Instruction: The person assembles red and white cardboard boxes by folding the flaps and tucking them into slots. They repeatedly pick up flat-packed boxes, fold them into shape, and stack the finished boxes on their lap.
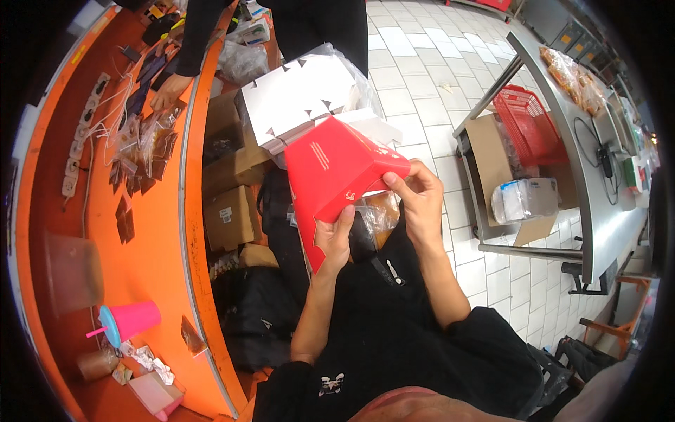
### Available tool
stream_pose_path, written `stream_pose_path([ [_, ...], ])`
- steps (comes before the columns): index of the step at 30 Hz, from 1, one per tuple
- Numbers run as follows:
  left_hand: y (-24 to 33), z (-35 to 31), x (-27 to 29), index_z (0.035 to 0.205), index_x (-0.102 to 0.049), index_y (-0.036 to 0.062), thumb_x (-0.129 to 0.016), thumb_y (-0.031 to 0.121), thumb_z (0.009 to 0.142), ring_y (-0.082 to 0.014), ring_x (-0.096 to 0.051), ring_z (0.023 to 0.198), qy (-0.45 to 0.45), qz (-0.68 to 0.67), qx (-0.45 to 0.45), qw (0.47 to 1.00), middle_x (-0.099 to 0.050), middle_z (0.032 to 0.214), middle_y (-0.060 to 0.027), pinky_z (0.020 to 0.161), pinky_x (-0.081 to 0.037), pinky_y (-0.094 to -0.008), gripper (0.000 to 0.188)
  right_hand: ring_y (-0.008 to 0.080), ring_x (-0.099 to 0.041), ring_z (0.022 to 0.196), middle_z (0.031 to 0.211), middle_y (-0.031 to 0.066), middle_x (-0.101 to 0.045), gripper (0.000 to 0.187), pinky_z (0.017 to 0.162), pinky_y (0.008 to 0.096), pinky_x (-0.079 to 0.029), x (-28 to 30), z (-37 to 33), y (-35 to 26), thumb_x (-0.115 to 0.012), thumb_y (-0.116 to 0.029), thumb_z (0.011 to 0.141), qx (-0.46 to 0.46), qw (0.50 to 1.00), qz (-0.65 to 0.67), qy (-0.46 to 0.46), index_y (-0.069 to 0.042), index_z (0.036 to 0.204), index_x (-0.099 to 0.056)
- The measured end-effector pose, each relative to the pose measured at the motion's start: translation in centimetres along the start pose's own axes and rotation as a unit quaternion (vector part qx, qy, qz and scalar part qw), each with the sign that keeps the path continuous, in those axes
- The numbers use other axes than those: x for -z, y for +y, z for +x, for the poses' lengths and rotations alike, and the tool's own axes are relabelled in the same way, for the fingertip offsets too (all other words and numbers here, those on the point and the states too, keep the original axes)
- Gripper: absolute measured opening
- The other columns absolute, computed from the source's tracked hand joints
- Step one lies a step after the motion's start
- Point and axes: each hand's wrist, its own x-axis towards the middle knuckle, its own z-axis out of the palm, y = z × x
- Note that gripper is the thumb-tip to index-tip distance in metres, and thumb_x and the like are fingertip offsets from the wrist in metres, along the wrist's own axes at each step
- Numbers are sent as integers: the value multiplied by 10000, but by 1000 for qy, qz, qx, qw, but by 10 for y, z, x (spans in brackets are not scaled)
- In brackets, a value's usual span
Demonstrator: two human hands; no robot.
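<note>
A red cardboard box [330, 165], partly folded into shape, is held up in front of me between both hands. My left hand [333, 243] grips its near edge, the thumb lying on the red face. At the box's right corner, my right hand [420, 200] pinches the cardboard between thumb and fingers. Just beyond it lies a stack of white flat cardboard pieces [299, 91] with notched edges, partly wrapped in clear plastic. The fingers behind the red cardboard are partly hidden.
Along the left runs an orange counter [158, 281] bearing a pink cup [133, 320], small brown packets [151, 144] and a power strip [81, 133]. Another person's hand [171, 91] rests there. Brown boxes [232, 218] sit below. At right stands a metal table [598, 211] with a red basket [527, 123] underneath.
</note>
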Motion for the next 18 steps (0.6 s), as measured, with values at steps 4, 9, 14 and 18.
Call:
stream_pose_path([
  [4, -15, 2, -3, 1360, -549, -14, -623, 128, 1030, -158, -591, 1196, -16, -20, -17, 1000, -632, 1316, -78, 1066, -421, -319, 366, 92, -624, 857, 925, 28, -679, 255, 801, 252, -497, 5, 0, 25, -808, -17, 866, 121, 989, -70, 44, -55, 748, -586],
  [9, -17, -2, -30, 1321, -587, -23, -618, 111, 1030, -161, -605, 1186, 48, -79, -31, 995, -649, 1296, -92, 1055, -446, -323, 321, 113, -661, 902, 1008, 68, -715, 134, 873, 299, -545, -19, -17, 16, -781, -48, 901, -90, 985, 148, -1, -27, 876, -650],
  [14, -26, -2, -21, 1266, -603, -10, -584, 117, 1048, -155, -643, 1041, 82, -74, 8, 994, -674, 1183, -83, 888, -504, -307, 253, 133, -688, 886, 1047, 93, -743, 217, 850, 302, -558, -19, -22, 20, -766, -85, 922, -102, 989, 99, -29, 1, 1104, -685],
  [18, -34, -44, -11, 1300, -549, -2, -603, 167, 1043, -146, -645, 932, -5, -165, 138, 977, -688, 1119, -113, 755, -472, -280, 313, 124, -705, 837, 1005, 87, -751, 196, 765, 295, -581, -9, -13, 25, -722, -110, 962, -32, 997, 64, 34, -1, 1120, -680],
])
